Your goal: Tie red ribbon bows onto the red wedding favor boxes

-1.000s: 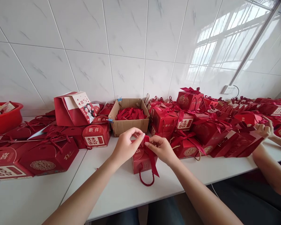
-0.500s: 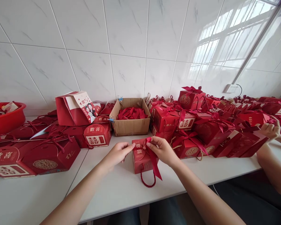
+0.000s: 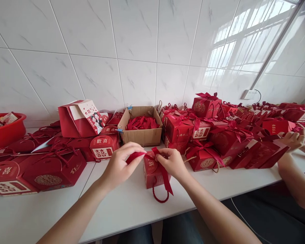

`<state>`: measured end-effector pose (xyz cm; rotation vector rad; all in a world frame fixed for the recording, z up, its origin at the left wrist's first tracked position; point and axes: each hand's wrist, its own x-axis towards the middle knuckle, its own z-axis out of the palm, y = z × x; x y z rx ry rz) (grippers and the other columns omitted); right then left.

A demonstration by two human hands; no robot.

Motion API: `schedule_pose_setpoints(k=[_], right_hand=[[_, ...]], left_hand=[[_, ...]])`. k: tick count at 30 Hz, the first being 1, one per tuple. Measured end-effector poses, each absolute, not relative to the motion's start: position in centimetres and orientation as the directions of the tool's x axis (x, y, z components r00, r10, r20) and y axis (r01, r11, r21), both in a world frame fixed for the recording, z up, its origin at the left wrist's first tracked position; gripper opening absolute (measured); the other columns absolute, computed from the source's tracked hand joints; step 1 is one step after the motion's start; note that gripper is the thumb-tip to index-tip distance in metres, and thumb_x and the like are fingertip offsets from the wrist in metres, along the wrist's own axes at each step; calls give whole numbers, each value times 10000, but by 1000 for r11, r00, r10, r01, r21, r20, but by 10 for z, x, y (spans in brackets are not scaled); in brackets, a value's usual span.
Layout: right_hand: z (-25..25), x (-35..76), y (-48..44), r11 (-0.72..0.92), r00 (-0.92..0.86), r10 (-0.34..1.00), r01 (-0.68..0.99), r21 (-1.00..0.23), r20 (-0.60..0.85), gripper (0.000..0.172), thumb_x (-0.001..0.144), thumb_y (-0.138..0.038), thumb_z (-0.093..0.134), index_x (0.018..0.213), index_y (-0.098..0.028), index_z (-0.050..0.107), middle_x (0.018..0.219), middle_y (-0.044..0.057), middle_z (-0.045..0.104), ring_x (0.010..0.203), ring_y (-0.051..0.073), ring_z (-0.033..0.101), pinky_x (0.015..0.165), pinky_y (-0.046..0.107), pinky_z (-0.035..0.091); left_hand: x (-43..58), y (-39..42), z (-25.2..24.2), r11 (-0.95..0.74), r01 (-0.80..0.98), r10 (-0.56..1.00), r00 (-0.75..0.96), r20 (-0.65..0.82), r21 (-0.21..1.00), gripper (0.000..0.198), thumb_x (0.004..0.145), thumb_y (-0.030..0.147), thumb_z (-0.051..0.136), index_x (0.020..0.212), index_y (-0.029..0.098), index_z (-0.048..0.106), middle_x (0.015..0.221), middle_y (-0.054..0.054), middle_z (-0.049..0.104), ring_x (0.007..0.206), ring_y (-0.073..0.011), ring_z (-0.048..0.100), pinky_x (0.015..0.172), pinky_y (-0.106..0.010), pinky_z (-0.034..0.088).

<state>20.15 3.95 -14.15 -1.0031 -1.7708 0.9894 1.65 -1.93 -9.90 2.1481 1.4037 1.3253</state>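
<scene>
Pinching a red ribbon [image 3: 165, 178] over a small red gift box [image 3: 149, 174], two bare hands work at the middle of the white counter [image 3: 178, 205]. Clock positions are read from this box, with twelve toward the tiled wall [image 3: 134, 37].

Left hand [image 3: 123, 164], at nine o'clock: thumb and forefinger clamped on one length of the ribbon, which runs sideways from the box top into the curl of the palm. Right hand [image 3: 173, 162], between two and three: fingers together on the ribbon at the top of the box, a short loop standing up beside them at twelve. The loose tail hangs down the box toward five; a twisted rope handle [image 3: 160, 200] droops onto the counter at six.

Surroundings: at eleven, an uncovered cardboard carton [image 3: 142, 138] filled with red ribbons [image 3: 143, 123]; at ten, a red-and-white printed box [image 3: 78, 118] resting on other boxes; between nine and ten, at the far edge of view, a red basin [image 3: 11, 134]. At one, stacked boxes with bows [image 3: 178, 130]. Near three, well apart, a co-worker's hand [image 3: 293, 140] beside a leaning row of dark red packages [image 3: 263, 154].
</scene>
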Motion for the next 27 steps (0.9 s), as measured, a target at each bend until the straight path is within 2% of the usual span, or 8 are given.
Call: schedule_pose_setpoints(k=[5, 8, 11, 13, 17, 19, 22, 27], right_hand=[[-131, 204, 35, 520, -453, 808, 251, -816, 376, 150, 734, -153, 527, 661, -187, 654, 611, -10, 599, 582, 133, 482, 556, 250, 344], [-128, 211, 33, 571, -524, 754, 227, -789, 396, 130, 754, -167, 543, 635, -178, 595, 633, -16, 547, 597, 118, 442, 555, 240, 328], [-132, 214, 34, 566, -515, 759, 220, -794, 399, 262, 833, -289, 543, 598, -175, 531, 607, -18, 477, 569, 107, 383, 527, 241, 299], [-136, 213, 35, 556, -482, 776, 221, -801, 406, 361, 860, -348, 530, 548, -177, 470, 575, -21, 422, 556, 106, 346, 517, 247, 278], [-141, 212, 37, 541, -465, 786, 199, -817, 407, 386, 878, -392, 513, 559, -177, 480, 581, -14, 427, 574, 115, 366, 539, 251, 304], [-142, 212, 37, 536, -473, 783, 183, -824, 404, 383, 886, -406, 503, 580, -175, 504, 585, -12, 432, 579, 118, 374, 549, 251, 315], [-142, 213, 38, 536, -484, 774, 155, -830, 409, 374, 890, -407, 501, 602, -172, 528, 601, -9, 457, 596, 123, 398, 573, 252, 337], [-144, 212, 39, 501, -451, 798, 126, -856, 401, 366, 877, -397, 528, 591, -168, 543, 582, -5, 489, 587, 129, 434, 561, 257, 337]], left_hand=[[43, -4, -84, -496, 505, 863, 196, 466, 706, 143, 885, 259, 501, 913, 194, 625, 889, -28, 685, 855, -178, 637, 802, -283, 502], [53, 15, -76, -499, 475, 866, 241, 438, 725, 136, 871, 270, 506, 912, 194, 611, 915, -29, 684, 858, -173, 644, 789, -278, 509], [58, 36, -73, -485, 490, 875, 271, 402, 725, 176, 858, 308, 527, 984, 210, 600, 851, -17, 694, 759, -169, 657, 697, -278, 517], [59, 46, -75, -468, 543, 882, 232, 410, 698, 223, 798, 294, 607, 1008, 220, 604, 794, -9, 685, 726, -185, 643, 708, -311, 506], [50, 45, -85, -411, 660, 843, 13, 537, 629, 155, 750, 252, 642, 892, 201, 606, 958, -68, 653, 1013, -268, 565, 946, -426, 395], [42, 34, -90, -391, 673, 835, -29, 550, 628, 121, 807, 312, 585, 803, 192, 601, 917, -70, 649, 985, -258, 564, 950, -415, 389], [33, 18, -97, -395, 640, 883, 66, 466, 659, 254, 833, 419, 566, 738, 200, 652, 808, -40, 681, 841, -218, 610, 842, -344, 458], [31, 9, -112, -412, 543, 906, 162, 391, 731, 235, 842, 409, 583, 832, 197, 685, 874, -46, 712, 876, -211, 635, 845, -326, 485]])
